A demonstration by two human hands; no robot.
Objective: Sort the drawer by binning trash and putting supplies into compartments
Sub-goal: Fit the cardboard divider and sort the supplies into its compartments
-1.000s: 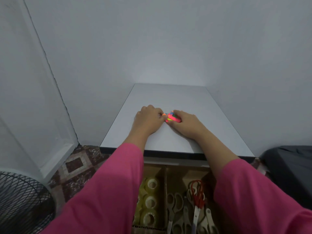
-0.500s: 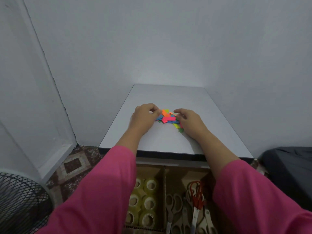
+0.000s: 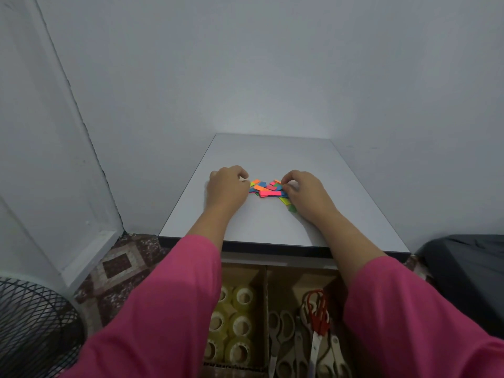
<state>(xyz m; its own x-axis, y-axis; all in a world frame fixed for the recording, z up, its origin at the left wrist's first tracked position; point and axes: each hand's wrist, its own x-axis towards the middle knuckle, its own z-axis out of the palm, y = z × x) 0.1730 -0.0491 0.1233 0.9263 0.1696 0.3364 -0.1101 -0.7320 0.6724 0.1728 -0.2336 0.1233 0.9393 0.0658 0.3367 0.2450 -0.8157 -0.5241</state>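
Note:
A loose pile of small coloured paper strips [image 3: 268, 190] lies on the white table [image 3: 272, 156], between my two hands. My left hand [image 3: 226, 186] rests on the table with its fingers curled, knuckles at the pile's left edge, nothing visibly held. My right hand [image 3: 308, 193] is at the pile's right edge and its curled fingertips pinch some strips. A green strip [image 3: 292, 208] pokes out beside my right wrist. Below the table's front edge the open drawer [image 3: 265, 276] shows tape rolls [image 3: 241, 326] in a left compartment and scissors [image 3: 316, 320] to the right.
A black wire fan guard [image 3: 32, 328] stands on the patterned floor at the lower left. A black bin bag [image 3: 469, 274] sits at the right of the table. Walls close in behind and on both sides of the table.
The strips were held as a tight bundle between both hands a second ago. Now they lie spread into a loose pile, and my hands have moved apart to its two sides.

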